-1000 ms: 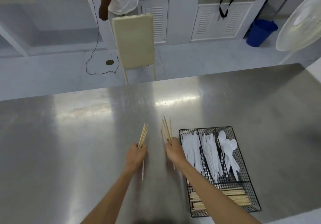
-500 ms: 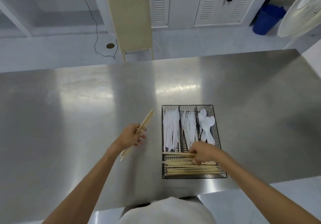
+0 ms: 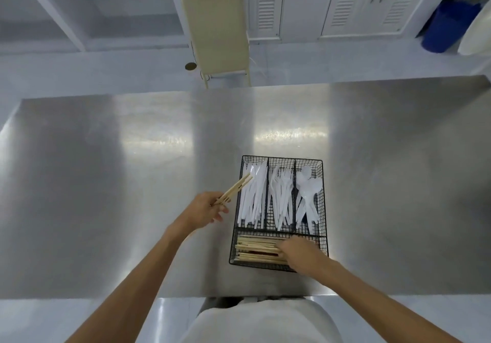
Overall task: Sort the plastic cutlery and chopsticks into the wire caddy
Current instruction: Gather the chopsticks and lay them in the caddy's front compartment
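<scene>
A black wire caddy (image 3: 325,204) stands on the steel table (image 3: 106,183). Its three far compartments hold white plastic knives (image 3: 253,196), forks (image 3: 281,199) and spoons (image 3: 308,196). The near cross compartment holds a pile of wooden chopsticks (image 3: 257,251). My right hand (image 3: 300,253) rests in that near compartment on the chopsticks, fingers curled over them. My left hand (image 3: 203,211), just left of the caddy, grips a small bundle of chopsticks (image 3: 236,189) whose tips point up and right over the knife compartment.
A cream chair (image 3: 215,28) stands beyond the table's far edge. White cabinets (image 3: 353,2) line the back wall, with a blue bin (image 3: 446,28) at the far right. The table's near edge runs just below the caddy.
My right hand has gone from holding chopsticks beside the caddy to laying them in the near compartment. My left hand with its bundle has moved right, toward the caddy. The view has tilted downward.
</scene>
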The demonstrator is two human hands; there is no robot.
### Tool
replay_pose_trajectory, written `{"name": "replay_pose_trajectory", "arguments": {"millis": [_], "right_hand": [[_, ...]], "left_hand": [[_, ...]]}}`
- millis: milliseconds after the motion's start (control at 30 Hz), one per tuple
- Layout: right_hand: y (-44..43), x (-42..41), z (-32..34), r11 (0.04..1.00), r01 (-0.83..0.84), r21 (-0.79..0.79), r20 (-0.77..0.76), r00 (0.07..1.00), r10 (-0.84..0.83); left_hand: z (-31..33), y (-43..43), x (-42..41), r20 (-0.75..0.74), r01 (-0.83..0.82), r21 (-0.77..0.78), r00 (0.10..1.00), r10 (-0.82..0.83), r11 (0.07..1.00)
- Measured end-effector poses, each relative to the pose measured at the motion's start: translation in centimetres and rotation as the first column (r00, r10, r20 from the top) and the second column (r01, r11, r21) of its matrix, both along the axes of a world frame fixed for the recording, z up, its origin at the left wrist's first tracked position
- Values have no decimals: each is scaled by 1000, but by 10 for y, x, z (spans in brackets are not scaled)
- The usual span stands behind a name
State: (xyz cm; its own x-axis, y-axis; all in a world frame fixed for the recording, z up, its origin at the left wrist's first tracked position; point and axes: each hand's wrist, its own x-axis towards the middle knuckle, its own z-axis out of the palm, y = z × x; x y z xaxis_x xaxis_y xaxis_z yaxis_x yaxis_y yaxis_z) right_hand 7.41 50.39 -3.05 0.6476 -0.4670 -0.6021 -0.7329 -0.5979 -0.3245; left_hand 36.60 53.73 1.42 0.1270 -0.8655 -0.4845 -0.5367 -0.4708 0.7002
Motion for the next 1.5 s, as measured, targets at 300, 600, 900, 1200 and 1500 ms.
{"name": "replay_pose_trajectory", "arguments": {"millis": [300, 600, 900, 1200, 1500], "right_hand": [[0, 2, 14, 993, -96, -65, 37, 994, 99], [7, -5, 9, 998, 15, -66, 224, 975, 0], [5, -55, 17, 844, 536, 36, 469, 737, -488], [21, -82, 29, 663, 748, 30, 527, 551, -646], [42, -100, 5, 585, 797, 147, 364, 507, -781]], "left_hand": [[1, 13, -7, 349, 304, 14, 891, -290, 953], [6, 13, -23, 438, 341, 61, 835, -332, 938], [3, -3, -76, 564, 533, 91, 669, -485, 841], [-19, -26, -156, 347, 679, -20, 693, -632, 734], [-50, -10, -185, 392, 698, 85, 633, -668, 711]]}}
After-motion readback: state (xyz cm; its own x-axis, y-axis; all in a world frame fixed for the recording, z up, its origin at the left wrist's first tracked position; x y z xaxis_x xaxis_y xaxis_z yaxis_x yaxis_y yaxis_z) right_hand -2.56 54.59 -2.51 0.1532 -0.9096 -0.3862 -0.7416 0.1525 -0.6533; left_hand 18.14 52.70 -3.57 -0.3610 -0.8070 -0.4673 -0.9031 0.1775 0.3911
